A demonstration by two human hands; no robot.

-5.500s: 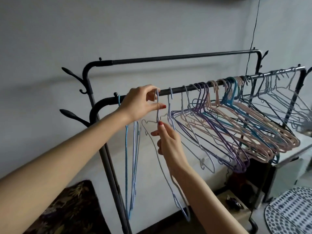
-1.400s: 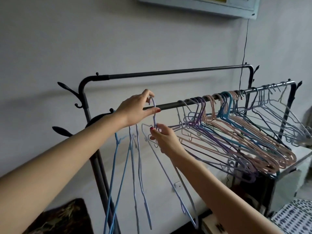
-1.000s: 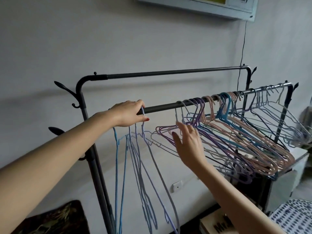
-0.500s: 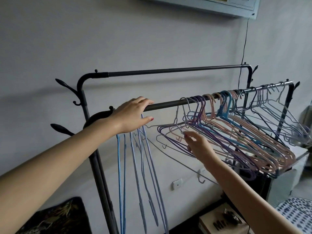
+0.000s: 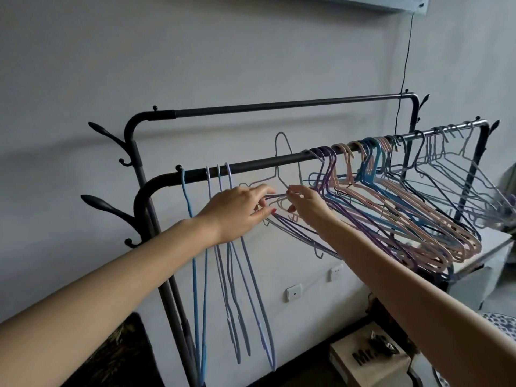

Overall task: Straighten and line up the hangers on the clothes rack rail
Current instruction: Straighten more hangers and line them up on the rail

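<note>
Hangers are what both our hands are on: our right hand pinches the shoulder wire of a pale grey hanger between thumb and fingertips, and our left hand closes its fingers loosely on the same cluster of wires just beside it. The two grips nearly touch. That grey hanger's hook stands above the front rail, lifted clear of it, while its body hangs in front of and below the rail at our fingers. To the left, four straightened hangers hang edge-on from the rail in a row, behind our left wrist. To the right, a dense bunch of purple, pink and blue hangers leans slanted along the rail. A back rail runs higher, near the wall.
</note>
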